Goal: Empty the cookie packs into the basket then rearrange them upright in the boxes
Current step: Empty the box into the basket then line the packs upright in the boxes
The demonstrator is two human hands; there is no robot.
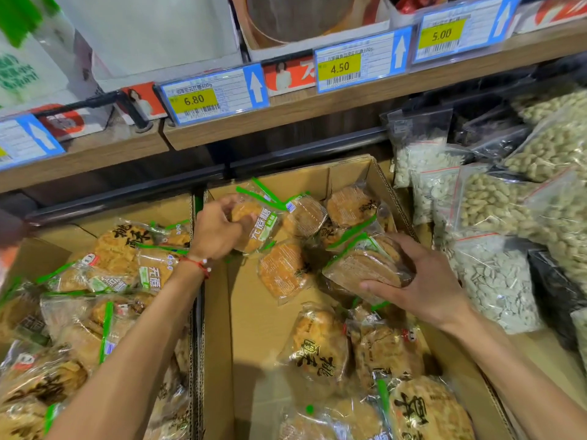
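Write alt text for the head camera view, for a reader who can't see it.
A person's left hand grips a cookie pack and the right hand grips a second pack inside a partly filled cardboard box. A fuller box sits to its left, clear bags of nuts and seeds to its right, price tags on the shelf above.

- A wooden shelf [286,122] runs across the top, slanting up to the right.
- Blue-edged price tags [212,93] with yellow labels are clipped along its front, reading 6.80, 4.50 and 5.00.
- White boxes [152,36] stand on the shelf.
- A black rail [127,192] runs beneath it.
- Clear bags of peanuts [495,201] and pale seeds [495,281] are piled at the right.
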